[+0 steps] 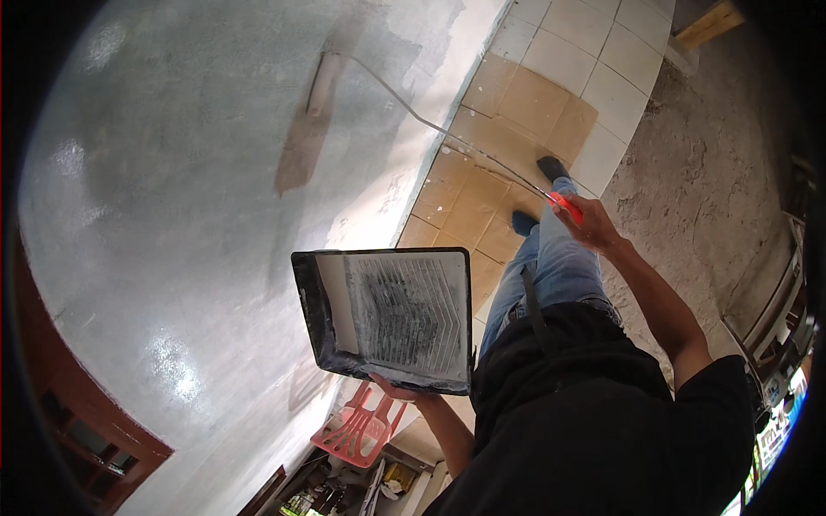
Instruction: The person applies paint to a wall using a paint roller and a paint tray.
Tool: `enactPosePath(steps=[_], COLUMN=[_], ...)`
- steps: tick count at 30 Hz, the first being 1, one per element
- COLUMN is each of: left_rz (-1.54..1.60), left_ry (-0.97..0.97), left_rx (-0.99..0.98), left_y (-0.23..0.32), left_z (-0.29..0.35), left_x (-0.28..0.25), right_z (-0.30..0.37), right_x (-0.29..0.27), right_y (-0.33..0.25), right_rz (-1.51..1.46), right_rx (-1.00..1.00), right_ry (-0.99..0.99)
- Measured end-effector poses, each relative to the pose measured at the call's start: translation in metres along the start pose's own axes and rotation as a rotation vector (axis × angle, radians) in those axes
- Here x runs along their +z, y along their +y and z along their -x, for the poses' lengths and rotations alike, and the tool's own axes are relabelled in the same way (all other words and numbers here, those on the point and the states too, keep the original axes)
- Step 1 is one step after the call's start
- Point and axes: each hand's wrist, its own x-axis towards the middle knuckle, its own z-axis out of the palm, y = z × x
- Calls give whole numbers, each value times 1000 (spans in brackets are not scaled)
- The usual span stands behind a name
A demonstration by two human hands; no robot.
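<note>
My right hand (pixel 592 225) is wrapped round the red handle of a paint roller (pixel 413 112). Its long thin metal rod reaches up and left to the roller head, which lies against the grey-green wall (pixel 198 172). A darker band runs on the wall around the roller head; I cannot tell whether it is shadow or wet paint. From below, my left hand (pixel 394 389) grips the edge of a black paint tray (pixel 404 310), most of its fingers hidden. Whitish paint coats the ribbed inside of the tray, which is tilted toward the wall.
Brown cardboard (pixel 508 198) covers part of the light floor tiles (pixel 564 60) under my feet. A red plastic chair (pixel 366 430) stands below the tray, near a cluttered shelf (pixel 396 482). Rough bare concrete (pixel 688 172) lies on the right. A reddish-brown frame (pixel 95 421) borders the wall at lower left.
</note>
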Motion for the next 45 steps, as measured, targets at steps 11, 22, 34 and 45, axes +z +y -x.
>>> enactPosePath(steps=[11,22,34,45], left_rz=[-61,-161,-234,-311], left_ry=[-55,-76,52,-38], left_rx=[-44,82,48,129], left_y=[3,1,3,1], left_z=[-2,-13,-4,-18], left_x=[10,-16,7,-30], right_z=[-15,-32,-20,-60], right_x=[12,30,22,34], right_y=[9,75,61,97], right_rz=[-111,20,22,107], right_rx=[-68,48,55,168], right_ry=[-9,21,28,2])
